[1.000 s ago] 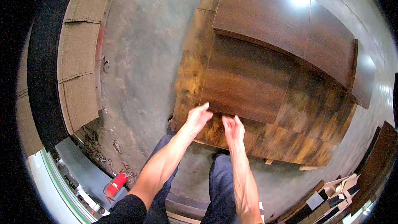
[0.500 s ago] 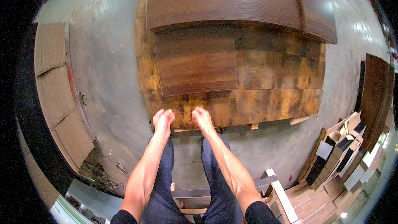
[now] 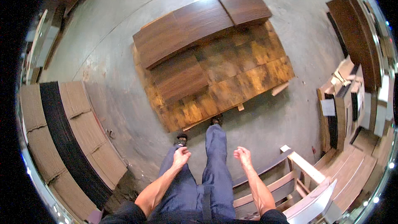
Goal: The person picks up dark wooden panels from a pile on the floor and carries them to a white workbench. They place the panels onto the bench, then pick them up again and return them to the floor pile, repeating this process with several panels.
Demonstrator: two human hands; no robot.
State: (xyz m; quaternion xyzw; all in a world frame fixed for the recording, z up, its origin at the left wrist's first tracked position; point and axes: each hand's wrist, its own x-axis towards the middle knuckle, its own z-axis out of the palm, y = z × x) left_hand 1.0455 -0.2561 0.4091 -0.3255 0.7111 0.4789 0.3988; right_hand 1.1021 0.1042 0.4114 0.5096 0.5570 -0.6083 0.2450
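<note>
My left hand (image 3: 181, 156) hangs in front of my left thigh, its fingers loosely bent, slightly apart and empty. Out to the right of my legs, my right hand (image 3: 242, 155) floats over the floor, likewise loosely bent with nothing in it. Neither hand touches anything. Beyond my feet lies a low stack topped by mottled brown wood-look boards (image 3: 253, 76). On it rest a small dark brown board (image 3: 181, 78), a long dark brown board stack (image 3: 182, 29) along the far side, and a shorter dark board (image 3: 244, 6) at that stack's right end.
Cardboard-coloured strips (image 3: 89, 120) and a black stack (image 3: 70, 137) run along the left. At lower right stands a pale wooden frame (image 3: 304, 166), with wood-toned boards (image 3: 350, 170) beside it. Upright offcuts (image 3: 344, 95) and tall dark boards (image 3: 356, 37) line the right. Grey concrete floor (image 3: 112, 74) surrounds the stack.
Both hands have drawn back from the stack's near edge and spread farther apart. The view has turned and pulled back, so the stack looks smaller and tilted. The boards lie as before.
</note>
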